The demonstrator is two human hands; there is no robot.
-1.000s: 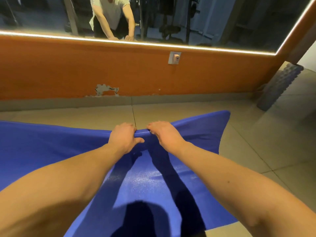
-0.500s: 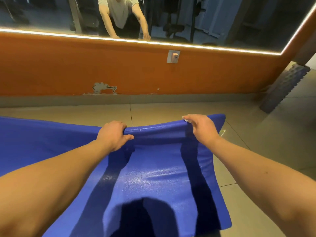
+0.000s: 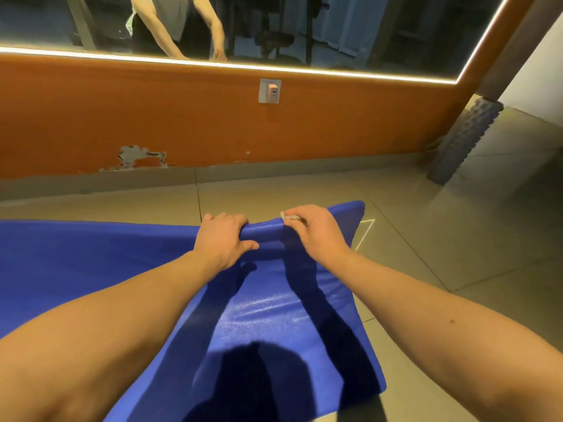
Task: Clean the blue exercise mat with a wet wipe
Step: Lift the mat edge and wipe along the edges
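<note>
Tiled floor [image 3: 457, 239] under an orange wall [image 3: 182, 117] with a mirror [image 3: 380, 28]. Blue mat [image 3: 91, 263] lies on the floor, far edge lifted. Left hand [image 3: 224, 239] clenches that edge. Right hand [image 3: 316, 233] grasps it near the mat's far right corner, pinching a white wipe [image 3: 285, 216] against it

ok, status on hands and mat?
Left hand grips raised far edge of blue exercise mat. Right hand holds white wet wipe against same edge. Nothing blocking.
</note>
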